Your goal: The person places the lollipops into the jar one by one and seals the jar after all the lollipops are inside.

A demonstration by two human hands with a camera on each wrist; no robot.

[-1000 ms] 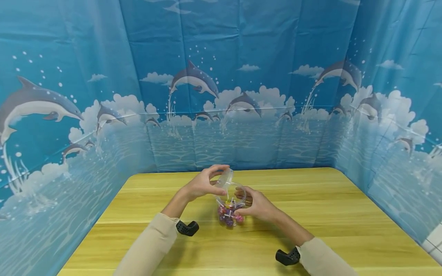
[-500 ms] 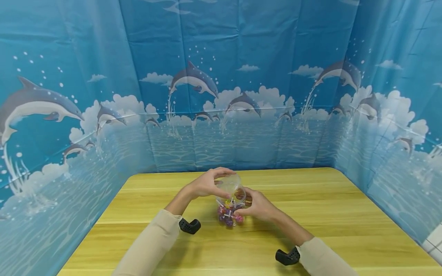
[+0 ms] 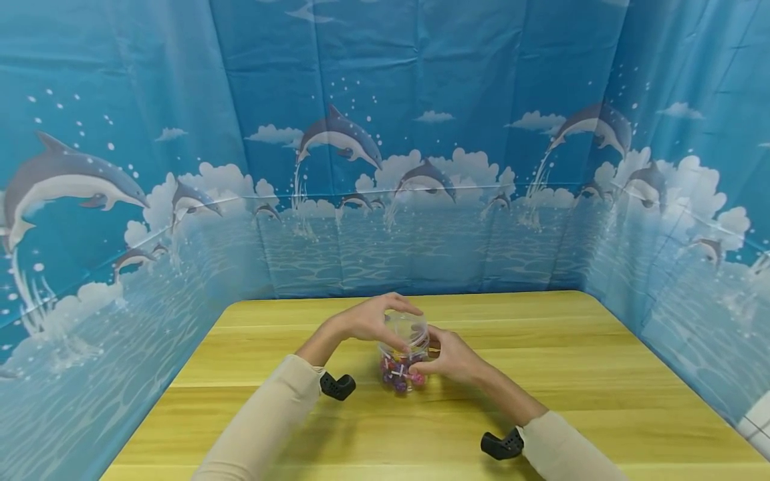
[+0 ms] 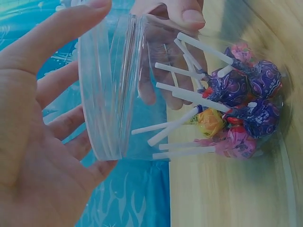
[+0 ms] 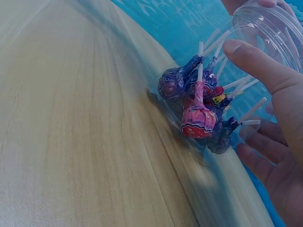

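Observation:
A clear plastic jar [image 3: 423, 349] stands upright on the table, with several lollipops [image 4: 261, 117] inside. Their wrappers are purple, pink and yellow, and most of the white sticks point up. My right hand [image 3: 452, 357] grips the jar from the right, thumb in front and fingers behind. Over the mouth sits a clear round lid [image 4: 100, 97], close against the rim. My left hand [image 3: 371, 321] holds this lid by its edge, thumb on the near side and fingers spread round the far side.
The jar is on a yellow wood-grain table [image 3: 529, 334]. A blue dolphin-print curtain [image 3: 373, 247] hangs along the back and both sides. Black wrist mounts [image 3: 338, 386] sit at both sleeves.
The lid has gone from tilted up at the jar's left to lying level over its mouth. My left hand moved right and slightly down with it; the right hand stayed on the jar.

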